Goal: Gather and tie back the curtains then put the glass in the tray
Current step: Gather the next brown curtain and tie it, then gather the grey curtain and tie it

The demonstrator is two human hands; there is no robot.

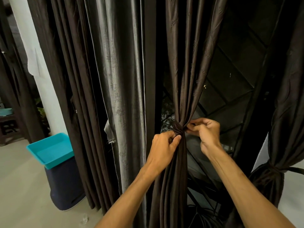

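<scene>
Both hands closed at the knot: left hand (164, 146) pinching the dark brown tie band (178, 129) around the gathered dark brown satin curtain (182, 83), right hand (205, 130) pinching the band's other end. Risk: slack before cinching, hence a loose band and a spreading bundle. Turquoise rectangular plastic tray (52, 150) well apart to the left; small clear object (84, 218) on the floor, possibly the glass.

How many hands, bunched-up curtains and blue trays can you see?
Bunched-up curtains: 2, the middle curtain and the right curtain.
Hands: 2, the left hand and the right hand, both pinching the middle curtain at its knot.
Blue trays: 1, the tray.
Total: 5.
</scene>
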